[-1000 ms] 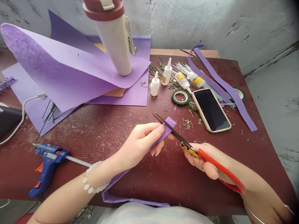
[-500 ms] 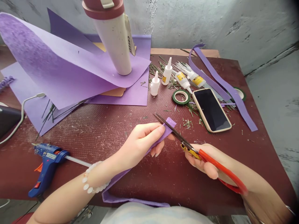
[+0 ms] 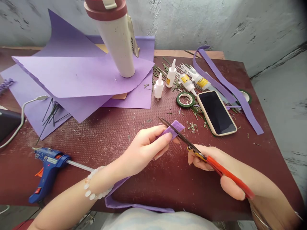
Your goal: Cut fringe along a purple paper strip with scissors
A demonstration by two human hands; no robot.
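Diagonally leftward, scissors (image 3: 212,161) gripped in right fingers (image 3: 231,187) across purple strip (image 3: 178,125), apparently rightward, pinched in left fingers (image 3: 159,143).

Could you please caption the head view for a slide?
Left hand pinches a purple strip; right hand holds red-handled scissors across it.

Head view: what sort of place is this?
Probably a craft workspace; whether in a home or workshop, I can't tell. Signs: a blue hot glue gun, large purple sheets, and red-handled scissors at a purple strip.
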